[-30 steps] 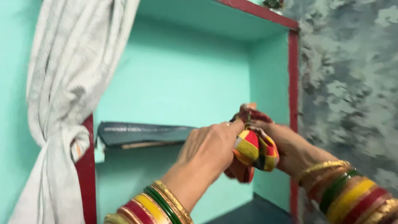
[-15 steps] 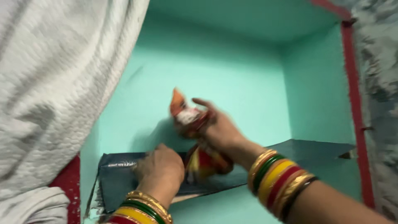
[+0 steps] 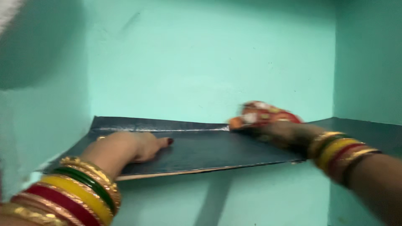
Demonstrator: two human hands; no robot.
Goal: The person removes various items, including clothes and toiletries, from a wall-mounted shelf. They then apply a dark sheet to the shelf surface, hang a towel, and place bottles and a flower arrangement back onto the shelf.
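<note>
A red and yellow cloth (image 3: pixel 264 116) is held bunched in the closed fingers of the right hand (image 3: pixel 279 132), at the back of the dark shelf (image 3: pixel 209 150). The left hand (image 3: pixel 127 146) is laid flat, fingers spread, on the shelf's left part.

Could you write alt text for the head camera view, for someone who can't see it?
Two bare hands with coloured bangles reach onto a dark shelf liner in a turquoise wall niche. The left hand rests flat on the liner; the right hand presses a bunched red and yellow cloth near the back wall, blurred.
</note>
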